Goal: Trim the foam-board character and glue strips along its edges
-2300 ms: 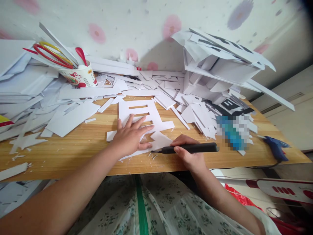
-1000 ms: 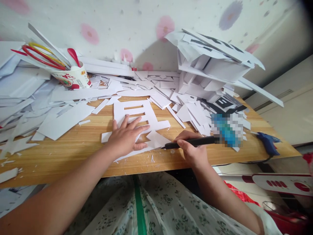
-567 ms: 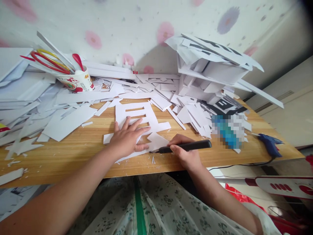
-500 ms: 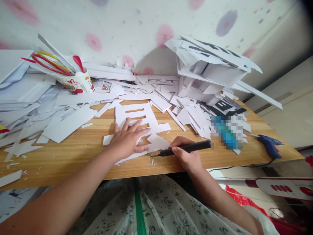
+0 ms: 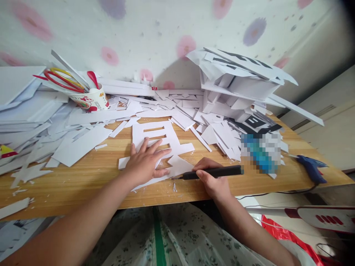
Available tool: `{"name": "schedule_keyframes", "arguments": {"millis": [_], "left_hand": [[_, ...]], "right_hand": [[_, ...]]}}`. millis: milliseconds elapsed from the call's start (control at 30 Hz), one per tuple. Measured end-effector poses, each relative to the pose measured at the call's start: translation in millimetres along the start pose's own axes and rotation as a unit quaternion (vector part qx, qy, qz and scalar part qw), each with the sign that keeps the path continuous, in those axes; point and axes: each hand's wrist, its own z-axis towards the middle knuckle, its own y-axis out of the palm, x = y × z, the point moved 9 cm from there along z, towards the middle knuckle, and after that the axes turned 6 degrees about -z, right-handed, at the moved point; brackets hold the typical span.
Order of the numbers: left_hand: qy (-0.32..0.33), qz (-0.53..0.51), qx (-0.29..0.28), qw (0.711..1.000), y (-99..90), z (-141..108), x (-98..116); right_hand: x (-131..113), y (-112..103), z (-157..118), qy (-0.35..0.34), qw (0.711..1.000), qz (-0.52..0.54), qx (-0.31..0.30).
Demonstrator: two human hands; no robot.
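Fingers [image 5: 144, 145] of the left hand [image 5: 142, 164] lay spread over the slotted white cutout [image 5: 174, 137] on the wooden table [image 5: 74, 184], while the right hand [image 5: 213, 180] was curled round a black cutter [image 5: 226, 171], tip near the left thumb [image 5: 163, 173].

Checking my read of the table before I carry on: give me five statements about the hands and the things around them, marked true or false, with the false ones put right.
1. The right-hand grip holds a black-handled tool. True.
2. The left-hand grip is clenched in a fist. False: the left-hand grip is spread over the slotted white sheet.
3. The tool's tip is near the left thumb. True.
4. The printed cup is at the far right. False: the printed cup is at the left, among white scraps.
5. The blue glue gun is in neither hand. True.
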Motion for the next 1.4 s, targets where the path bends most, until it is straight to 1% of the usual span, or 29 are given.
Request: {"name": "schedule_keyframes", "arguments": {"millis": [300, 667, 767, 900, 1033, 1133, 1233, 1333, 1400], "left_hand": [[-0.005, 0.004, -0.011, 1.0, -1.9, 0, 3], [-0.004, 0.006, -0.011, 1.0, 0.0, 2, 1], [-0.002, 0.006, -0.009, 1.0, 0.6, 1, 2], [-0.002, 0.006, -0.01, 1.0, -1.0, 0, 3], [0.0, 0.008, -0.009, 1.0, -3.2, 0, 6], [-0.005, 0.004, -0.016, 1.0, -1.8, 0, 4], [-0.004, -0.001, -0.016, 1.0, -0.5, 0, 1], [0.004, -0.007, -0.012, 1.0, 0.2, 0, 0], [0.006, -0.008, -0.008, 1.0, 0.0, 0, 1]], "right_hand": [[-6, 7, 9, -0.001, 1.0, -0.015, -0.009], [3, 8, 10, 0.023, 1.0, -0.001, -0.011], [-2, 10, 11, 0.015, 1.0, -0.023, -0.015], [-15, 12, 15, -0.016, 0.999, -0.037, -0.026], [-20, 10, 16, -0.011, 0.998, -0.05, -0.034], [-14, 2, 14, 0.013, 0.998, -0.06, -0.031], [2, -12, 10, 0.049, 0.997, -0.064, 0.005], [21, -20, 3, 0.08, 0.996, -0.005, 0.041], [27, -18, -1, 0.086, 0.994, 0.036, 0.049]]}}
